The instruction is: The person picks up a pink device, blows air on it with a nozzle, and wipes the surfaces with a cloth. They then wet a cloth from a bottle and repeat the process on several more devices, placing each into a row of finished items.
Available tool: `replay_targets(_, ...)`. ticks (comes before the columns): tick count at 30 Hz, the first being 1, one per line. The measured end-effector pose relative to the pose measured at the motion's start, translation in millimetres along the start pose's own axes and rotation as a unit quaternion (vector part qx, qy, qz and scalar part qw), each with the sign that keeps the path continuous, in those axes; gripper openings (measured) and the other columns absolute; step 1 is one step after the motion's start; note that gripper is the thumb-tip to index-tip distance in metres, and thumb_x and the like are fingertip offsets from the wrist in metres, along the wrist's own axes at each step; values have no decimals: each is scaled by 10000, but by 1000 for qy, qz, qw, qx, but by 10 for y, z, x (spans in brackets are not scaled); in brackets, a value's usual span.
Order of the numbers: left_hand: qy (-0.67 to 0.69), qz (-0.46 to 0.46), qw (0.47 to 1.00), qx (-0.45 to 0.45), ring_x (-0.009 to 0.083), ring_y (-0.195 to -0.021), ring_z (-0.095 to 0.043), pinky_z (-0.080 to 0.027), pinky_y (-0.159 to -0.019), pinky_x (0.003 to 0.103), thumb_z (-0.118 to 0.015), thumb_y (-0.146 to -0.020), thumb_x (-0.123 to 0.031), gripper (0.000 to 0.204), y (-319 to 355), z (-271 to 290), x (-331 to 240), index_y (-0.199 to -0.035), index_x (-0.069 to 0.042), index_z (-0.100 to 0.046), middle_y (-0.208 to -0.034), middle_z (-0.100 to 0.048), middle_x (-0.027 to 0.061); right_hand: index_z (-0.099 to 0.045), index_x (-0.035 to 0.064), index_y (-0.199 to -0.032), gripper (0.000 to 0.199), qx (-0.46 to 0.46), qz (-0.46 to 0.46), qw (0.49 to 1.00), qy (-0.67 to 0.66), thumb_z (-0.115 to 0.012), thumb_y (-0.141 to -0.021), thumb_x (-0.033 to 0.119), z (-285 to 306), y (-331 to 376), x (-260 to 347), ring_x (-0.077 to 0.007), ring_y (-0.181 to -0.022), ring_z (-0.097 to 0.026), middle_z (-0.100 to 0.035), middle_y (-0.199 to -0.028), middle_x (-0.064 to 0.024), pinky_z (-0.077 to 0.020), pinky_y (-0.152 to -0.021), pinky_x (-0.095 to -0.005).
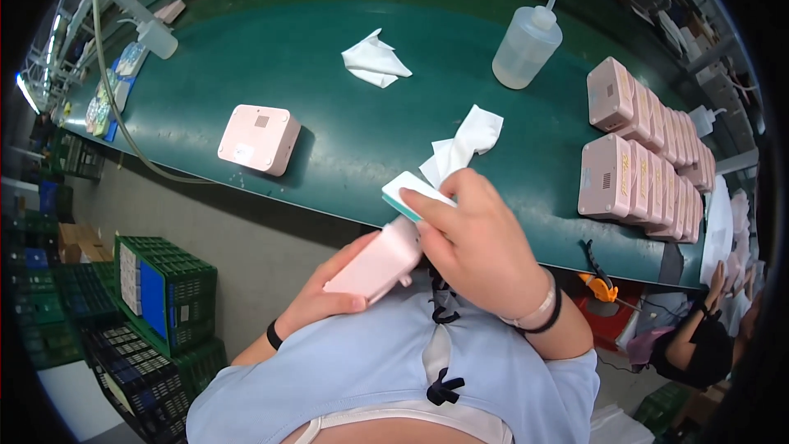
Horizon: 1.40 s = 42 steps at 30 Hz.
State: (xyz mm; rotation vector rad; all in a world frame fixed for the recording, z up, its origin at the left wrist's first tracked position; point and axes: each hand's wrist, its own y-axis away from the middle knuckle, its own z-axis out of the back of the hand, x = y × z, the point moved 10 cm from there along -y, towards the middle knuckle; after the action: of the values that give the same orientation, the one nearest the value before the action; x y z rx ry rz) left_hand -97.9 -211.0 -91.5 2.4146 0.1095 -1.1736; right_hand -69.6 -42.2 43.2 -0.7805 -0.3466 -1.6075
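My left hand [333,284] is wrapped round a pink plastic box [380,259], held tilted over my lap at the table's near edge. Between the thumb and fingers of my right hand [485,247] is a white sponge block [405,192] with a teal underside. Its lower edge is close to the top end of the box; I cannot tell whether they touch. Just beyond my right hand lies a crumpled white cloth [477,138]. Another white cloth [374,59] lies farther back. A second pink box [256,138] rests on the green table [329,131] to the left.
Rows of pink boxes [606,177] stand at the right. A clear squeeze bottle [526,48] stands at the back, another bottle [156,39] at the far left. An orange-handled tool [602,286] hangs below the right edge. Green crates [185,296] are stacked at left; another person [699,337] is at right.
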Motion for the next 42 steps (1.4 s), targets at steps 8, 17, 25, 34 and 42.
replay_targets(8, -13, 3, 1000, -4, 255, -1401, -398, -272, -1169, 380, -789, -743, -200, 959, -58, -122, -115, -1542, -24, -289, -1503, -408, 133, -692, 80, -1193, 409, -23, -7, 999, 49, -674, -785, 93, -19, 11, 66, -330, -872, -561, -509, -908, -159, -485, -719, -399)
replay_targets(17, 23, 23, 999, -13, 258, -1363, -448, -318, -1135, 368, -794, -711, -200, 991, -68, -169, -89, -1538, -19, -279, -1487, -427, 137, -687, 72, -1202, 394, -27, 28, 998, 39, -646, -810, 66, 11, 132, 232, -319, -845, -572, -531, -935, -168, -494, -705, -386)
replay_targets(25, 14, -43, 998, 49, 268, -1247, -523, -387, -1055, 384, -831, -673, -250, 1030, -83, -270, -168, -1527, -27, -301, -1405, -479, 133, -665, 13, -1169, 280, -187, -134, 956, 184, -636, -903, 93, 615, 608, -998, -328, -954, -583, -576, -1050, -168, -485, -835, -384)
replay_targets(34, 2, -99, 988, 117, 263, -1112, -582, -465, -938, 388, -885, -579, -342, 1110, -161, -209, -103, -1482, 0, -338, -1315, -519, 151, -575, 38, -1166, 295, 107, -455, 857, -218, -677, -934, 190, -417, 2565, -1705, -181, -820, -640, -629, -923, -89, -491, -676, -276)
replay_targets(42, 55, -61, 994, 78, 340, -1235, -551, -402, -1062, 427, -912, -518, -315, 1160, 33, -31, -13, -1461, 59, -349, -1346, -529, 228, -567, 26, -1191, 268, -551, -372, 653, -364, -578, -1017, 230, -63, 3537, -2705, -125, -862, -610, -624, -984, -83, -500, -808, -272)
